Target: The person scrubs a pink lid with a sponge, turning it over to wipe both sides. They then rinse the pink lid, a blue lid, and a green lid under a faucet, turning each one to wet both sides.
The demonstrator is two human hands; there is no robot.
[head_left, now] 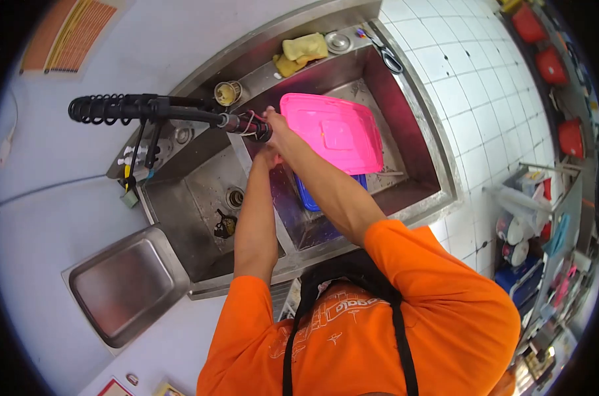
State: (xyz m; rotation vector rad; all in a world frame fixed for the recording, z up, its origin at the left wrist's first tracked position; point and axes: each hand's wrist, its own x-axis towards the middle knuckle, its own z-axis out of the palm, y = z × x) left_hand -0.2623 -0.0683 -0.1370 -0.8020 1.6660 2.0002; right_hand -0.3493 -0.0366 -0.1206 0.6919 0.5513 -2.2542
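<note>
A bright pink plastic lid [339, 132] lies tilted in the right sink basin, partly over a blue plastic container [307, 195]. From the left, a black spray faucet nozzle [246, 125] reaches over the divider between the basins. My right hand [277, 124] is closed at the nozzle's end, close beside the lid's left edge. Just below it, my left hand [269, 156] is under the nozzle, near a bit of pink. Its fingers are mostly hidden, so whether it grips anything does not show.
Yellow cloths [304, 49], scissors [386, 58] and a small strainer cup [227, 94] sit on the sink's back ledge. The left basin [200, 191] has a drain and dark scraps. A steel pan [124, 287] stands left of the sink; loaded shelves [530, 244] are at right.
</note>
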